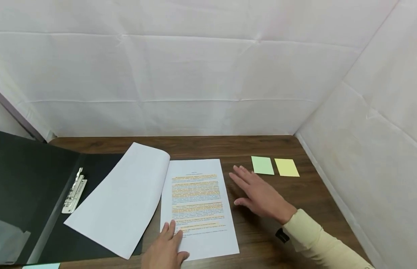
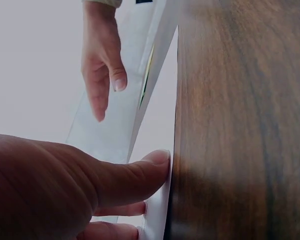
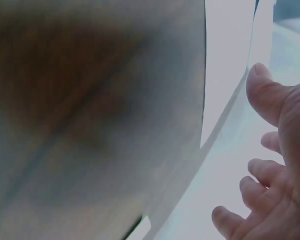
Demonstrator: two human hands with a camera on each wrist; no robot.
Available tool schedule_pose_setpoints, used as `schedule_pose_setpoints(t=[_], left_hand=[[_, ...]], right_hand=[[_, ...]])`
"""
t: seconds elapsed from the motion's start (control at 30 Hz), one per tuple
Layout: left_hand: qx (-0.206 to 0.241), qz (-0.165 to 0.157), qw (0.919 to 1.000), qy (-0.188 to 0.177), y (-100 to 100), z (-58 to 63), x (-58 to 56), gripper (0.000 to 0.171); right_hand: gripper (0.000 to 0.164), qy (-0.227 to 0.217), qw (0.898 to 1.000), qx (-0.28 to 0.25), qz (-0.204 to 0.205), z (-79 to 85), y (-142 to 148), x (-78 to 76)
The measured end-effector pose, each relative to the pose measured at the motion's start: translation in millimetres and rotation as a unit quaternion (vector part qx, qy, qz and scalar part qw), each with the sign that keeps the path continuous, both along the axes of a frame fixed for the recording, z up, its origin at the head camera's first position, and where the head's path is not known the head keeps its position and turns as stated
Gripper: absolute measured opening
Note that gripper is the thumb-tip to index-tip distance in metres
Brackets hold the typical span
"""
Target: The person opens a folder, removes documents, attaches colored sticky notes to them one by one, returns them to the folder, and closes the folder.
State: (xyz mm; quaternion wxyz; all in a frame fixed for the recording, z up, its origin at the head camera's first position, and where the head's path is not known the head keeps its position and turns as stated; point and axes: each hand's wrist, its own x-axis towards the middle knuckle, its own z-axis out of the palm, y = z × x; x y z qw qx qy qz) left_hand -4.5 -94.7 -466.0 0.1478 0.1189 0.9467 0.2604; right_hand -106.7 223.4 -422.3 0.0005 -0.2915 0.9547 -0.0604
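A printed page (image 1: 201,239) with orange-highlighted lines lies on the table. My left hand (image 1: 164,248) rests on its lower left part, fingers extended; in the left wrist view the thumb (image 2: 135,177) touches the paper near its edge. A blank white sheet (image 1: 117,201) is turned over to the left, its upper right side curving up beside the page. To the right of the page, my right hand (image 1: 262,196) is held with fingers spread and nothing in it. In the right wrist view its fingers (image 3: 262,195) look relaxed, apart from the paper (image 3: 225,65).
Under the blank sheet lies an open black folder (image 1: 23,179) with a metal clip (image 1: 73,192). A green sticky note (image 1: 262,165) and a yellow one (image 1: 287,167) lie beyond my right hand. White sheeting (image 1: 195,74) walls the wooden table's (image 1: 228,144) back and right side.
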Motion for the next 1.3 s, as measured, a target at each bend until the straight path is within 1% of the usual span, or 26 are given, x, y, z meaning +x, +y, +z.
schedule_pose_setpoints(t=[0.2, 0.33, 0.4, 0.53, 0.6, 0.7, 0.83, 0.97, 1.07, 1.13, 1.23, 1.3], left_hand=[[-0.003, 0.0, 1.0, 0.005, 0.3, -0.6, 0.0, 0.058], [-0.005, -0.007, 0.9998, 0.019, 0.0, -0.9, 0.2, 0.058], [-0.007, -0.01, 0.9996, 0.026, 0.0, -0.7, -0.4, 0.058], [-0.007, -0.013, 0.9994, 0.032, 0.0, -0.4, -2.3, 0.058], [-0.005, -0.013, 0.9994, 0.031, -0.2, -1.2, -3.1, 0.058], [0.001, -0.021, 0.9993, 0.032, -1.6, -3.5, -3.4, 0.058], [0.006, -0.037, 0.9989, 0.03, -4.9, -7.2, -2.9, 0.058], [0.007, -0.031, 0.999, 0.032, -6.8, -8.5, -3.7, 0.058], [0.007, -0.024, 0.999, 0.036, -5.5, -7.9, -4.6, 0.059], [0.007, -0.024, 0.999, 0.036, -4.7, -7.7, -5.1, 0.059], [0.006, -0.03, 0.9989, 0.035, -4.8, -8.2, -5.8, 0.059], [0.007, -0.035, 0.9989, 0.031, -5.6, -9.1, -6.4, 0.06]], right_hand=[[0.085, -0.002, 0.999, 0.008, -0.039, 7.1, 17.7, -21.5], [0.085, 0.0, 0.998, 0.01, -0.065, 9.7, 33.4, -35.3], [0.086, -0.007, 0.997, 0.011, -0.081, 11.5, 42.6, -41.6], [0.086, -0.031, 0.993, 0.021, -0.115, 15.6, 62.6, -52.7], [0.087, -0.043, 0.99, 0.029, -0.133, 17.4, 72.9, -57.8], [0.091, -0.067, 0.984, 0.047, -0.157, 18.2, 86.8, -65.9], [0.095, -0.103, 0.976, 0.063, -0.183, 14.2, 102.3, -77.5], [0.096, -0.136, 0.967, 0.056, -0.207, 9.3, 113.2, -90.1], [0.096, -0.155, 0.962, 0.051, -0.217, 7.6, 118.4, -98.8], [0.095, -0.162, 0.961, 0.055, -0.215, 6.1, 120.0, -104.0], [0.091, -0.157, 0.964, 0.057, -0.209, 0.9, 121.7, -107.6], [0.088, -0.144, 0.967, 0.05, -0.205, -4.4, 124.0, -106.8]])
